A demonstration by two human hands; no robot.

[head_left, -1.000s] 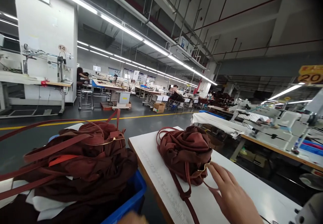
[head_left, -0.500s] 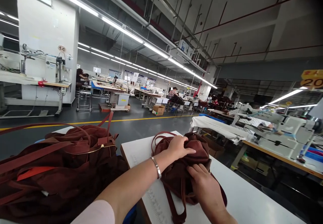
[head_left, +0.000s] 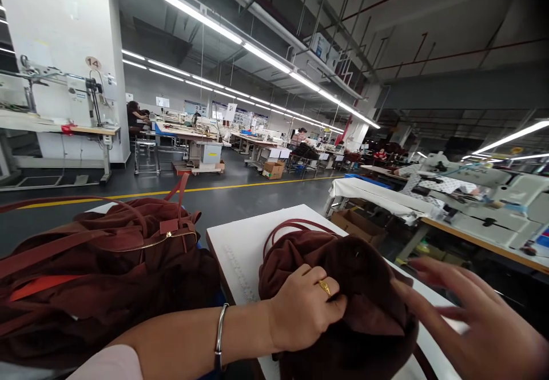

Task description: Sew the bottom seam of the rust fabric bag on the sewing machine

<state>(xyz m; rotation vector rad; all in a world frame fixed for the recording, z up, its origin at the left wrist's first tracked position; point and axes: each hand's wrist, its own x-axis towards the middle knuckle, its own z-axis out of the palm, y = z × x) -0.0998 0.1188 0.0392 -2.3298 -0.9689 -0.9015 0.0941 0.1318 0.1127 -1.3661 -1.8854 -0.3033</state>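
A dark brown-red fabric bag [head_left: 295, 248] lies on the white tabletop in front of me, its dark opening facing up and toward me. My left hand [head_left: 306, 306], with a gold ring and a silver bracelet on the wrist, is closed on the bag's edge. At the right, my right hand [head_left: 476, 317] is blurred, with its fingers spread, and its fingertips are near or against the bag's right side. Thin straps loop behind the bag, and part of one shows at its lower right.
A pile of similar bags [head_left: 107, 266] stands at the left, beside the white table [head_left: 227, 243]. Sewing machines [head_left: 493, 197] are at the right. An open cardboard box [head_left: 355, 226] sits on the floor beyond the table. Seated people work in the background.
The bag's opening has turned up toward me and spread wider. My left hand has closed on its edge, and my right hand has moved off the bag's front to the right, fingers apart.
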